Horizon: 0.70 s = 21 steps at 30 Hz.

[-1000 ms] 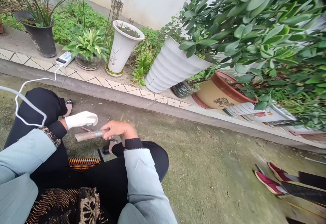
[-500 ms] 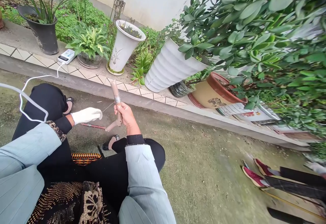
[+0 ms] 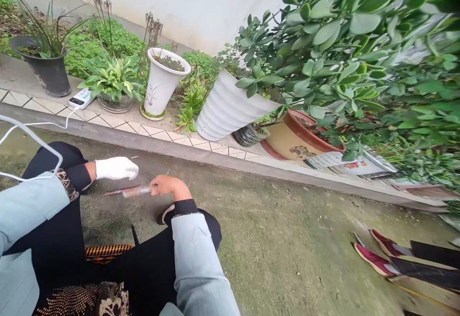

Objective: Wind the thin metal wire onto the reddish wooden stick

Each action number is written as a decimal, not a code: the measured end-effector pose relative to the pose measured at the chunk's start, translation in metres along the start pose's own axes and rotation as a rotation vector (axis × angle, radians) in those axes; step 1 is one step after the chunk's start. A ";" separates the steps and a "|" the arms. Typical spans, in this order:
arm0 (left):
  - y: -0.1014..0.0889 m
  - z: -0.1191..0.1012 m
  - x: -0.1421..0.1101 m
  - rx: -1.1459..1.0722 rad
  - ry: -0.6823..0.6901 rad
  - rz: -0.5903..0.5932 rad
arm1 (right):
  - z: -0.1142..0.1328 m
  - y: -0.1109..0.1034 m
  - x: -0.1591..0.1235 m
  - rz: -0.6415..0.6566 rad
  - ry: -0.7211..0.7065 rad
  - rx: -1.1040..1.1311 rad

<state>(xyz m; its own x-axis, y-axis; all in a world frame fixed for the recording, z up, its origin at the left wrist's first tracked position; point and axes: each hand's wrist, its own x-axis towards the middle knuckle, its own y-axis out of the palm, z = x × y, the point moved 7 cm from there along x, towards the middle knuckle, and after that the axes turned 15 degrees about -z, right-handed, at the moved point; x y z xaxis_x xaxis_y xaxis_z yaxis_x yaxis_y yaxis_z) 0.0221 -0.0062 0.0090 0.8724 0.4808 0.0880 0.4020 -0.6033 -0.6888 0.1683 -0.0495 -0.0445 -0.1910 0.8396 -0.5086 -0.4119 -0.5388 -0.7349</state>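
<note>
I sit on the ground with my knees spread. My right hand (image 3: 163, 185) is closed round one end of a short wooden stick (image 3: 133, 191) with thin wire wound on it; the stick lies level, pointing left, and is blurred by motion. My left hand (image 3: 115, 168), in a white glove, hovers just above the stick's far end with its fingers pinched together; a fine wire may run from them, but it is too thin to make out. A thin reddish rod (image 3: 113, 193) lies on the ground under the stick.
A tiled kerb (image 3: 151, 136) runs across ahead of me, with potted plants on it: a black pot (image 3: 46, 71), a tall white pot (image 3: 161, 83), a ribbed white pot (image 3: 230, 107), a brown pot (image 3: 294, 138). A white power bank (image 3: 79, 98) with cable lies there. Another person's red shoes (image 3: 377, 253) are at right.
My right hand swung the stick from upright back down to level, pointing left. The gloved left hand stayed close to its end. The camera tilted slightly.
</note>
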 end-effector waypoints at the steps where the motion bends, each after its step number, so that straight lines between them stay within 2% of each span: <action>1: -0.005 0.004 0.007 -0.038 -0.008 0.002 | 0.004 0.000 -0.006 0.113 -0.069 0.112; 2: -0.009 0.008 0.015 -0.091 -0.025 0.003 | 0.009 -0.005 -0.012 0.185 -0.145 0.246; 3: -0.011 0.014 0.022 -0.158 -0.055 0.003 | 0.013 -0.014 -0.018 0.205 -0.219 0.386; 6: -0.002 0.030 0.037 -0.393 -0.153 0.027 | 0.016 -0.057 -0.025 0.001 -0.319 0.649; 8: 0.016 0.036 0.041 -0.518 -0.192 0.111 | 0.013 -0.075 -0.021 -0.127 -0.304 0.724; 9: 0.024 0.039 0.043 -0.566 -0.219 0.107 | 0.010 -0.079 -0.016 -0.192 -0.280 0.745; 12: 0.039 0.039 0.042 -0.543 -0.170 0.144 | -0.009 -0.082 0.006 -0.444 -0.116 0.661; 14: 0.038 0.035 0.041 -0.433 -0.093 0.124 | -0.023 -0.075 0.018 -0.563 0.022 0.412; 15: 0.034 0.034 0.041 -0.347 -0.066 0.107 | -0.027 -0.068 0.023 -0.571 0.072 0.277; 17: 0.025 0.029 0.040 -0.171 -0.039 0.088 | -0.029 -0.048 0.027 -0.447 0.104 0.081; 19: 0.018 0.019 0.040 -0.094 -0.022 0.111 | -0.024 -0.018 0.023 -0.141 0.061 0.073; 21: 0.015 0.004 0.040 -0.172 0.005 0.169 | -0.013 0.005 0.004 0.207 -0.039 0.236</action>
<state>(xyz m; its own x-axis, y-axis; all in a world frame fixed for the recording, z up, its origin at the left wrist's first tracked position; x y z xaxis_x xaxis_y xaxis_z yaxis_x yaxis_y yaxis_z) 0.0621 0.0065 -0.0010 0.9323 0.3613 -0.0145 0.2914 -0.7744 -0.5616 0.1769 -0.0501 -0.0563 -0.3243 0.7183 -0.6155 -0.5553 -0.6713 -0.4909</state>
